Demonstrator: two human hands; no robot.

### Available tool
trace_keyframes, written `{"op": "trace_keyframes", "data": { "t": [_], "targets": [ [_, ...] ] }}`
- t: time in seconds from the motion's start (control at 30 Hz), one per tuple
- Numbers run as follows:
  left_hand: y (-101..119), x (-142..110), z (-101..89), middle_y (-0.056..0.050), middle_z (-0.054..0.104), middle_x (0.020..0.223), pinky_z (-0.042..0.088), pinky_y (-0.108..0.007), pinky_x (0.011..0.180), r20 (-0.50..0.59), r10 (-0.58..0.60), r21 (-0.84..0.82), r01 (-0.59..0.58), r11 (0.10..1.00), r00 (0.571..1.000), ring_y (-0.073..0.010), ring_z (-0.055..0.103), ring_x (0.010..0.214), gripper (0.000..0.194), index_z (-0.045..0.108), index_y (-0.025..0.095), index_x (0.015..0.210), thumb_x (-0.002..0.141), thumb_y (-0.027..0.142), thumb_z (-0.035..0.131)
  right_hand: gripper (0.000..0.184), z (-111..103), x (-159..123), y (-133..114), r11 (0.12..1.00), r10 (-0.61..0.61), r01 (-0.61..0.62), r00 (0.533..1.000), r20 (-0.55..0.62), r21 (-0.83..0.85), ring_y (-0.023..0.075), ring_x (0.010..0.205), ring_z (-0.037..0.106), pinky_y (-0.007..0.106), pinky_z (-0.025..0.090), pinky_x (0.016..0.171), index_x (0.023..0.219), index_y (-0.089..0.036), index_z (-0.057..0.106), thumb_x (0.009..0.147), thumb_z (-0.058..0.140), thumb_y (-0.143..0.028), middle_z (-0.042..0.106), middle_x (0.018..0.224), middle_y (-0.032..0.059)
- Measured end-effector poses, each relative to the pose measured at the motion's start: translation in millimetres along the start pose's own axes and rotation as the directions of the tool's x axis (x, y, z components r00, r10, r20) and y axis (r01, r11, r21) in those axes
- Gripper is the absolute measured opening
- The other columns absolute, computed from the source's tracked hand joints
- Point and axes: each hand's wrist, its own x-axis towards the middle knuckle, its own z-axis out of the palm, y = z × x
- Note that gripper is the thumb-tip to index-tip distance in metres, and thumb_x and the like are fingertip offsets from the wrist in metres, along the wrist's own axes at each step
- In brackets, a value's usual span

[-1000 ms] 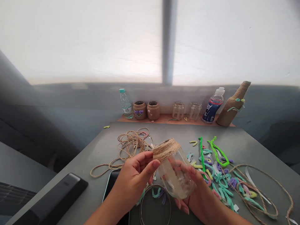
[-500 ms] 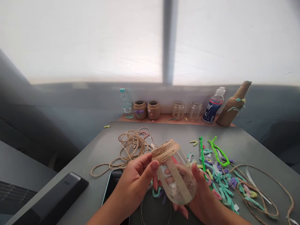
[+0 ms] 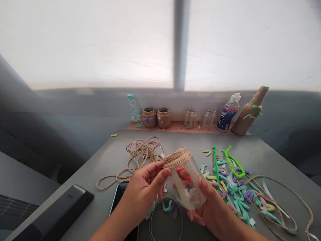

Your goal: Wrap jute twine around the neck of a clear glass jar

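Observation:
A clear glass jar (image 3: 187, 190) is tilted in front of me, its neck wrapped in several turns of jute twine (image 3: 178, 158). Pale strips run down its side. My right hand (image 3: 210, 204) grips the jar's lower part, thumb on the near side and fingers beneath. At the wrapped neck, my left hand (image 3: 147, 187) pinches the twine between thumb and fingers. Behind that hand a loose heap of twine (image 3: 142, 150) lies on the table. Something red shows through the glass.
Bent pipe cleaner pieces (image 3: 238, 194) and a twine coil (image 3: 283, 214) lie at right. A black power bank (image 3: 60, 211) and a phone (image 3: 117, 197) lie at left. Along the back stand a water bottle (image 3: 135, 113), wrapped jars (image 3: 164, 118), glass jars (image 3: 191, 118) and a twine-wrapped bottle (image 3: 247, 117).
The jar has turned in my hands, its pale strip now further left. My right hand's thumb has moved onto the near side of the glass, and the jar's base has risen slightly.

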Motion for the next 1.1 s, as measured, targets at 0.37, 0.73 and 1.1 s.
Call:
{"op": "trace_keyframes", "data": {
  "t": [0.37,0.73,1.1],
  "targets": [
    [2.5,-3.8,0.8,0.004,0.053,0.056,0.032,-0.026,0.056,0.06,0.048,0.157,-0.057,0.986,0.997,-0.0126,0.04,0.055,0.044,0.058,0.019,0.085,0.097,0.06,0.051,0.064,1.3,-2.1,-0.7,0.999,0.039,-0.039,0.999,0.005,0.001,0.0051,0.041,0.051,0.014,0.026,0.036,0.123,-0.017,0.06,0.084,0.067,-0.067,0.073,0.085,0.0068],
    [-2.6,-6.0,0.6,0.002,0.054,0.063,0.022,-0.022,0.046,0.146,0.095,0.127,-0.114,0.985,0.985,-0.0094,0.028,0.05,0.051,0.055,0.019,0.074,0.102,0.058,0.041,0.07,1.1,-5.7,-4.2,0.993,0.116,-0.115,0.992,0.048,-0.023,0.0074,0.047,0.052,0.017,0.025,0.043,0.114,-0.02,0.067,0.081,0.057,-0.081,0.074,0.094,0.0091],
    [0.0,-5.6,3.0,0.004,0.048,0.071,0.021,-0.019,0.044,0.126,0.117,-0.009,-0.117,0.993,0.985,-0.0078,0.025,0.051,0.042,0.054,0.019,0.086,0.1,0.058,0.049,0.062,2.9,-0.7,2.8,0.999,0.037,-0.038,0.996,0.079,0.014,0.0073,0.052,0.052,0.016,0.031,0.041,0.127,-0.023,0.061,0.091,0.051,-0.073,0.07,0.1,0.008]
  ]
}}
